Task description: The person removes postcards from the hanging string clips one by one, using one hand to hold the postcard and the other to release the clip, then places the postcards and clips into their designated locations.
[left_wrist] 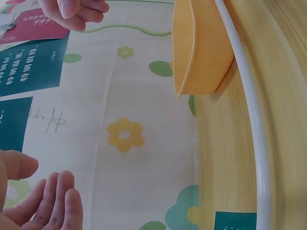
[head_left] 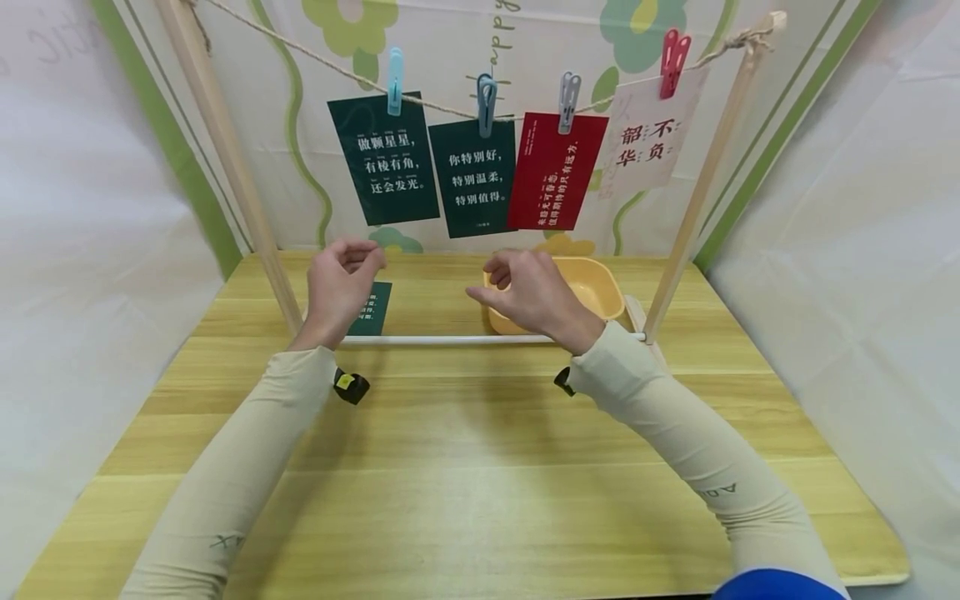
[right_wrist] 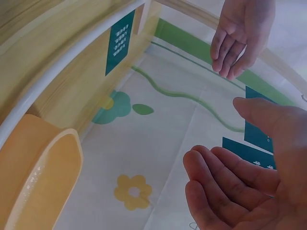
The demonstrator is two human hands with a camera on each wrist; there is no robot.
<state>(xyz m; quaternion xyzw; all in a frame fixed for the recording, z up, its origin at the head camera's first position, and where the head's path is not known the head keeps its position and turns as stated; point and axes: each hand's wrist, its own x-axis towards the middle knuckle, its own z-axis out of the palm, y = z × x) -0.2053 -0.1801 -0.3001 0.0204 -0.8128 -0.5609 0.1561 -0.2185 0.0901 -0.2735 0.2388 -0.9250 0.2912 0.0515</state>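
My left hand [head_left: 337, 283] hovers above a dark green card [head_left: 381, 310] on the table, fingers loosely bent and holding nothing. To its right, my right hand [head_left: 538, 292] is in front of a yellow plastic basin [head_left: 617, 300], partly hiding it; its thumb and fingers are apart. Both hands are below a row of cards hanging from a rope [head_left: 322, 60]. A light blue clothespin [head_left: 395, 83] holds one green card [head_left: 390, 204], a dark teal clothespin [head_left: 486, 104] a second green card [head_left: 468, 218]. A grey clothespin [head_left: 567, 104] holds a red card [head_left: 543, 150], a red clothespin [head_left: 673, 65] a pale card [head_left: 651, 177].
The rope runs between two wooden posts, a left post [head_left: 232, 158] and a right post [head_left: 705, 183]. A white bar [head_left: 442, 339] joins them low over the wooden table [head_left: 465, 483]. Behind hangs a flower-patterned cloth [left_wrist: 129, 96].
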